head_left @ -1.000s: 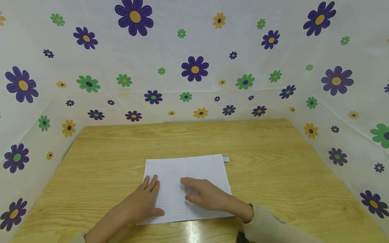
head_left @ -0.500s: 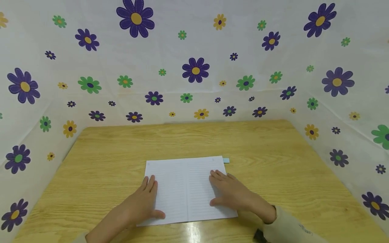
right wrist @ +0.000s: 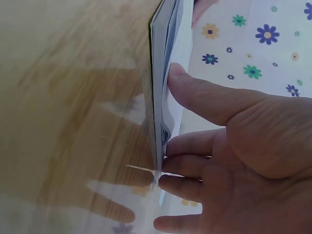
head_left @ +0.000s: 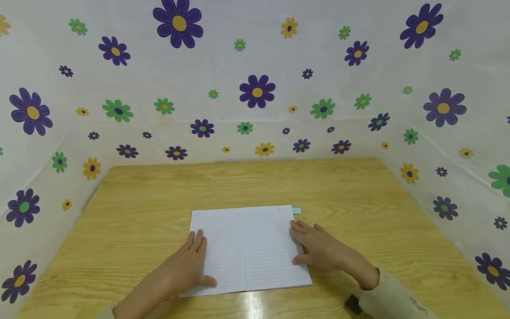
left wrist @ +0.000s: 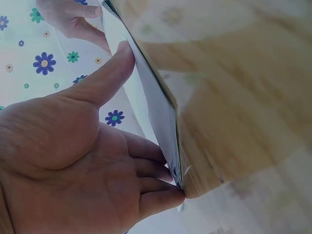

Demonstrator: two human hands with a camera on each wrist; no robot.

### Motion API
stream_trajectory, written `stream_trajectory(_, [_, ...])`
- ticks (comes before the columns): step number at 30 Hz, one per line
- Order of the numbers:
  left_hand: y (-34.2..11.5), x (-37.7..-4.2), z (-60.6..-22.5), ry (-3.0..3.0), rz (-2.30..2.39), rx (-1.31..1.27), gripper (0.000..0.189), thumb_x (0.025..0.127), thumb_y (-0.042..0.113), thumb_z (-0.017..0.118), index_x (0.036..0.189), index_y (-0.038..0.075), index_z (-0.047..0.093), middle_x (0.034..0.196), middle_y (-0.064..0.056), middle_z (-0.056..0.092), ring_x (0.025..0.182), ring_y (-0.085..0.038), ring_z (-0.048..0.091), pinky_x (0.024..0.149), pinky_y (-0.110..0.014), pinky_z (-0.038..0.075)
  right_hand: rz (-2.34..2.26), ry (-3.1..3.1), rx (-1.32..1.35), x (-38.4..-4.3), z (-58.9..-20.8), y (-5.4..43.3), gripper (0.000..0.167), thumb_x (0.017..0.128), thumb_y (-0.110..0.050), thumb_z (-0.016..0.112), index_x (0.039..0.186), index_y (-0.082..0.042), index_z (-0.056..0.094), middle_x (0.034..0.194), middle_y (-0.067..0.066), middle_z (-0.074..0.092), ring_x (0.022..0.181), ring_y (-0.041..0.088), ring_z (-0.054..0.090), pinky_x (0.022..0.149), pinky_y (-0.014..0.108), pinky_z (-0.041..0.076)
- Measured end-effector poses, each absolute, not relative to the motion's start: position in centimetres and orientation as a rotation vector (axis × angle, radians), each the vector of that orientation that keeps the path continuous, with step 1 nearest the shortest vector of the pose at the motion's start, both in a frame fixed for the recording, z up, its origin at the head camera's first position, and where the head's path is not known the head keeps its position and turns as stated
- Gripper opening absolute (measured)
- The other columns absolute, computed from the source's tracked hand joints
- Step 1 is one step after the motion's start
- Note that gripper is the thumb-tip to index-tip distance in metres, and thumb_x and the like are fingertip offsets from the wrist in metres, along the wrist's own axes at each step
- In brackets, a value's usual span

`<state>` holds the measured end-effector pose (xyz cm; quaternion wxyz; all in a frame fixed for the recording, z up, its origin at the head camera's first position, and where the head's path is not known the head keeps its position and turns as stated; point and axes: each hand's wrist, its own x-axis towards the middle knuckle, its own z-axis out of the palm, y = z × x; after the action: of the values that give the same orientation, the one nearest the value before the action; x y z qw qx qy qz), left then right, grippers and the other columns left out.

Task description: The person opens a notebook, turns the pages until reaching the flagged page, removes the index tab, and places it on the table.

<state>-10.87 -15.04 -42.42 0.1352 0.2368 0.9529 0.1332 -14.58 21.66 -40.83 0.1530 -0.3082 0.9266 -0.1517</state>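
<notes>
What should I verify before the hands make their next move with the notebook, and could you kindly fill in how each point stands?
1. Notebook open on the table, lined pages up: ok.
2. Left hand touching the left page, near its outer edge: ok.
3. Right hand at the right page's outer edge: ok.
4. Right-hand leaves lying tight together: not ok; the right wrist view shows gaps between them at the edge.
5. Blue tab uncovered at the upper right: ok.
6. Small marks in the pages' top corners readable: cannot tell; too small.
</notes>
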Motion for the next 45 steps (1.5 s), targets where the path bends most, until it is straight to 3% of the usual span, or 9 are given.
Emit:
stream_trajectory(8, [-15.1, -10.8, -42.4, 2.764, 0.391, 0.683, 0.110, 0.082, 0.052, 0.082, 0.143, -0.027, 0.035, 0.154, -0.048, 0.023, 0.146, -0.061, 0.020, 0.119, -0.059, 0.026, -0.452, 2.683, -0.958, -14.6, -41.4, 21.2, 0.064, 0.096, -0.026, 0.074, 0.144, 0.012, 0.053, 0.155, 0.029, 0.043, 0.147, 0.047, 0.035, 0.110, 0.073, 0.030])
stream_trajectory(13, [-15.0, -10.8, -42.4, 2.756, 0.401, 0.651, 0.111, 0.081, 0.051, 0.083, 0.144, -0.026, 0.035, 0.155, -0.047, 0.022, 0.146, -0.060, 0.020, 0.119, -0.059, 0.026, -0.475, 2.802, -1.016, -14.3, -41.6, 20.5, 0.036, 0.095, -0.007, 0.073, 0.127, 0.010, 0.068, 0.139, 0.027, 0.060, 0.133, 0.045, 0.054, 0.104, 0.062, 0.046])
stream_trajectory(18, [-14.9, -10.8, -42.3, 2.749, 0.390, 0.662, 0.111, 0.081, 0.051, 0.083, 0.144, -0.026, 0.035, 0.155, -0.047, 0.022, 0.147, -0.060, 0.020, 0.120, -0.059, 0.025, -0.483, 2.896, -0.941, -14.1, -41.4, 19.9, 0.019, 0.093, -0.004, 0.074, 0.110, 0.002, 0.078, 0.126, 0.021, 0.070, 0.122, 0.040, 0.064, 0.096, 0.054, 0.054])
stream_trajectory(21, [-14.9, -10.8, -42.3, 2.743, 0.365, 0.676, 0.110, 0.082, 0.053, 0.081, 0.144, -0.026, 0.035, 0.155, -0.047, 0.022, 0.147, -0.060, 0.019, 0.120, -0.058, 0.024, -0.538, 2.923, -0.880, -14.0, -41.2, 19.8, 0.006, 0.090, -0.005, 0.078, 0.095, -0.003, 0.080, 0.104, 0.013, 0.077, 0.096, 0.026, 0.073, 0.081, 0.043, 0.061])
stream_trajectory(25, [-14.9, -10.8, -42.2, 2.736, 0.362, 0.668, 0.111, 0.083, 0.053, 0.081, 0.145, -0.026, 0.034, 0.156, -0.047, 0.021, 0.147, -0.059, 0.018, 0.120, -0.058, 0.024, -0.631, 2.966, -0.774, -13.8, -40.8, 19.7, 0.006, 0.089, -0.008, 0.081, 0.083, -0.009, 0.079, 0.077, -0.005, 0.070, 0.065, 0.004, 0.054, 0.060, 0.024, 0.050])
stream_trajectory(35, [-14.8, -10.8, -41.9, 2.750, 0.336, 0.687, 0.110, 0.083, 0.053, 0.081, 0.144, -0.026, 0.036, 0.155, -0.047, 0.024, 0.147, -0.060, 0.020, 0.120, -0.058, 0.025, -0.883, 2.933, -0.589, -13.3, -39.7, 19.6, 0.004, 0.092, -0.011, 0.078, 0.094, -0.008, 0.077, 0.075, -0.006, 0.071, 0.065, 0.003, 0.057, 0.058, 0.023, 0.050])
stream_trajectory(42, [-14.8, -10.8, -41.7, 2.745, 0.328, 0.694, 0.109, 0.083, 0.053, 0.080, 0.144, -0.026, 0.036, 0.154, -0.047, 0.024, 0.147, -0.060, 0.020, 0.120, -0.058, 0.024, -1.287, 2.878, -0.560, -13.7, -39.8, 19.7, 0.048, 0.086, 0.005, 0.080, 0.130, 0.007, 0.062, 0.096, 0.007, 0.073, 0.079, 0.013, 0.067, 0.068, 0.025, 0.058])
stream_trajectory(45, [-14.9, -10.8, -41.8, 2.744, 0.332, 0.679, 0.109, 0.083, 0.053, 0.080, 0.144, -0.026, 0.035, 0.155, -0.046, 0.023, 0.147, -0.059, 0.020, 0.120, -0.058, 0.025, -1.396, 2.801, -0.498, -13.9, -39.7, 19.9, 0.055, 0.088, 0.005, 0.078, 0.138, 0.009, 0.057, 0.102, 0.012, 0.074, 0.083, 0.017, 0.070, 0.071, 0.026, 0.059])
